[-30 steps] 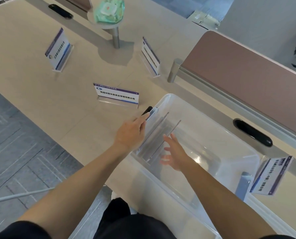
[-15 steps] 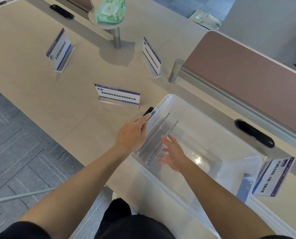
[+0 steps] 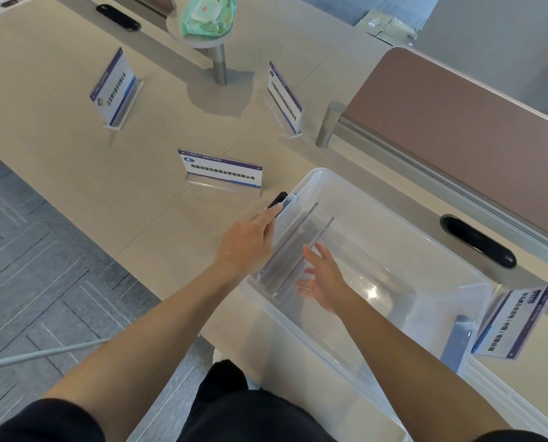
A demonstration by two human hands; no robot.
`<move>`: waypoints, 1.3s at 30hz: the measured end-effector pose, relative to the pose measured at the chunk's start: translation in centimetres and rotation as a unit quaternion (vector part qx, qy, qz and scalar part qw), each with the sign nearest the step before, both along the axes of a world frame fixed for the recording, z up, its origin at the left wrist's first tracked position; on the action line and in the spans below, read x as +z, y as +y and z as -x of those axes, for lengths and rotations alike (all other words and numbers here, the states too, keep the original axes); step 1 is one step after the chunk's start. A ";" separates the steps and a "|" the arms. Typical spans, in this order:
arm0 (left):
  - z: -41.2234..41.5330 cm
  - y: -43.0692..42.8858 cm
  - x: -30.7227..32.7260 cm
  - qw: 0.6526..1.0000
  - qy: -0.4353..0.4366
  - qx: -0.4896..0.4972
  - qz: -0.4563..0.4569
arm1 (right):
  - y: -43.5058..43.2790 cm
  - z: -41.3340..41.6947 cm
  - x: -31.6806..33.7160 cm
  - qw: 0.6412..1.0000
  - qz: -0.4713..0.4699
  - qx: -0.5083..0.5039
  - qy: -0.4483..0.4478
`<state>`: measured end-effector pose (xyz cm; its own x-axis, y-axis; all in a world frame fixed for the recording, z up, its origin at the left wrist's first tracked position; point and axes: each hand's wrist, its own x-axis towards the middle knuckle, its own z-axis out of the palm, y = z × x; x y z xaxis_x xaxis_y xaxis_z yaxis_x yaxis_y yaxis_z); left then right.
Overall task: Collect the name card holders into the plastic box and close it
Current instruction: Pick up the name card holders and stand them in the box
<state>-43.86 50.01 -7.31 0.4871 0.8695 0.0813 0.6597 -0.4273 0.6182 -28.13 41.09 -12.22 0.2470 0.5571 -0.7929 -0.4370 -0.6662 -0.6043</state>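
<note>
1. Clear plastic box (image 3: 298, 339), lidless, on the beige table (image 3: 75, 173); transparent acrylic card holders (image 3: 293, 247) stand upright against its left wall.
2. Left hand (image 3: 244, 247): fingers extended, resting on the box's left rim, grasping nothing.
3. Right hand (image 3: 325, 282): inside the box, fingers spread, empty, just beside the acrylic holders.
4. Four blue-and-white name card holders (image 3: 223, 170) stand on the table outside the box.

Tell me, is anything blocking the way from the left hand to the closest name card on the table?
No, nothing visible. Only bare table lies between the left hand, by the plastic box, and the nearest name card holder. The box is open on top, so the way in looks free too.
</note>
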 end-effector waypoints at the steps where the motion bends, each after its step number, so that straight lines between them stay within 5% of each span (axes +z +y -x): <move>1: 0.0 0.0 0.0 1.000 0.000 0.001 0.001 | 0.0 0.0 -0.1 1.000 0.000 -0.001 -0.002; 19: -0.1 0.0 0.0 1.000 0.014 -0.006 -0.017 | 0.0 -0.3 -0.4 1.000 0.007 0.009 -0.007; 24: 0.1 -0.3 0.8 0.997 0.046 -0.022 -0.059 | -0.7 -0.5 1.5 0.989 0.041 0.101 -0.100; 27: -0.7 -0.7 1.7 0.985 0.049 -0.092 -0.136 | -1.8 -2.4 5.4 0.957 0.021 0.126 -0.260; 31: -4.2 -2.7 4.2 0.975 0.012 -0.215 -0.057 | -6.0 -5.1 13.2 0.876 0.039 0.134 -0.461; 39: -11.1 -12.5 7.6 0.905 0.027 -0.425 -0.023 | -22.7 -3.7 21.3 0.733 0.173 0.057 -0.655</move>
<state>-32.72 37.53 0.32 0.9824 0.1760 0.0633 0.1103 -0.8187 0.5636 -24.40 18.40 9.13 0.8902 0.4554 -0.0157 0.4385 -0.8656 -0.2420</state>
